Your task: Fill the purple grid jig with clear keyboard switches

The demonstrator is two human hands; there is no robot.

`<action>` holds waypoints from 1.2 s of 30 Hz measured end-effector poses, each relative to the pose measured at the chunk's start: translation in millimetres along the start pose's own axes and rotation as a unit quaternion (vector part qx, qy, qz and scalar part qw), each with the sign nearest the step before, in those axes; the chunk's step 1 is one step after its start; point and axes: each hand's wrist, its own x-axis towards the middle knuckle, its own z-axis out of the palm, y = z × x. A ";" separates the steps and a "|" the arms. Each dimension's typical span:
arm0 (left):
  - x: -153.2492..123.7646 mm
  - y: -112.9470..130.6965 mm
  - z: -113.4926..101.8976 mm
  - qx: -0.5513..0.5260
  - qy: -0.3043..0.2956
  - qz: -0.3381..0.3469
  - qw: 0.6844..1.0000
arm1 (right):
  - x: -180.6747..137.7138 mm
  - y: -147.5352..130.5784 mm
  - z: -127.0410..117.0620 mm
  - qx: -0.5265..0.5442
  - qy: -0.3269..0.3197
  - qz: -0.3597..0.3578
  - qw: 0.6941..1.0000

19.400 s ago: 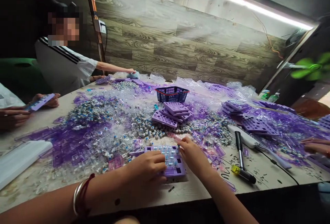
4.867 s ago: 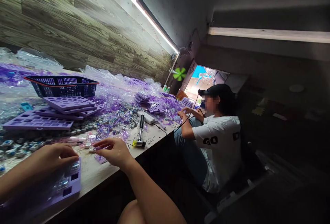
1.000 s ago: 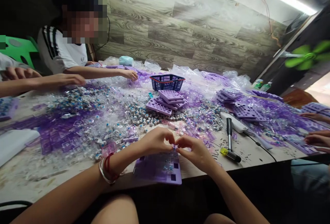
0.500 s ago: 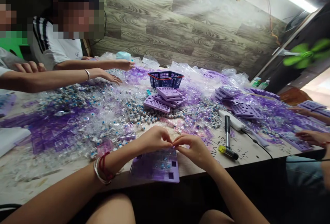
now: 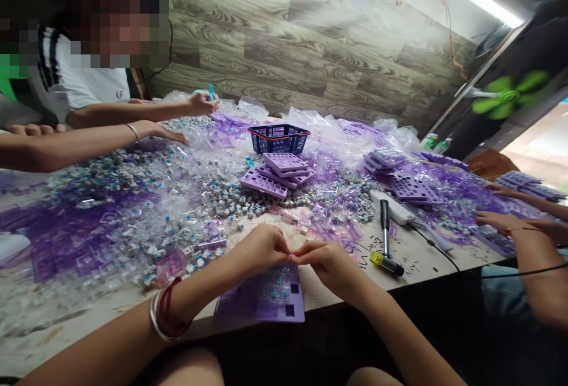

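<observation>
Across the worktop (image 5: 426, 259), a co-worker's far hand (image 5: 200, 104) has lifted off the heap since half a second ago and now holds a small blue piece (image 5: 211, 91) upright, while our own two hands have kept their place with fingertips together. Our left hand (image 5: 261, 248) and right hand (image 5: 329, 263) meet above the far edge of a purple tray (image 5: 270, 306), which lies flat at the near edge of the worktop, directly in front of us. Each grip is closed to a tight pinch, thumb against forefinger, on a tiny pale piece (image 5: 291, 254) caught between them (too small for us to say what it is, or which hand bears more of it). A few of the tray's pockets hold blue-stemmed switches. Silver bangles (image 5: 158, 319) and a red thread circle our left wrist. Beyond our hands spreads a heap of switches (image 5: 222, 193) and clear purple shells, with a stack of purple trays (image 5: 277, 171) just before a blue basket (image 5: 278, 137). Right of our right hand, apart from it, lies a mallet (image 5: 385, 241) beside a white power strip (image 5: 396, 206). A second co-worker's hand (image 5: 171, 135) rests on the heap at left; another person's hand (image 5: 499, 221) works at the right edge.
</observation>
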 end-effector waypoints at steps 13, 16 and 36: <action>6.2 -10.5 2.2 -0.029 -0.032 -0.014 0.999 | 1.1 -13.3 12.4 -0.169 -0.041 0.042 0.984; 5.3 -12.7 -0.9 -0.032 -0.045 -0.028 0.998 | 2.2 -16.4 12.5 -0.196 -0.036 0.069 0.977; -0.5 -10.8 -8.1 -0.071 -0.041 -0.015 0.997 | -17.2 -10.8 13.7 0.017 0.054 0.167 0.984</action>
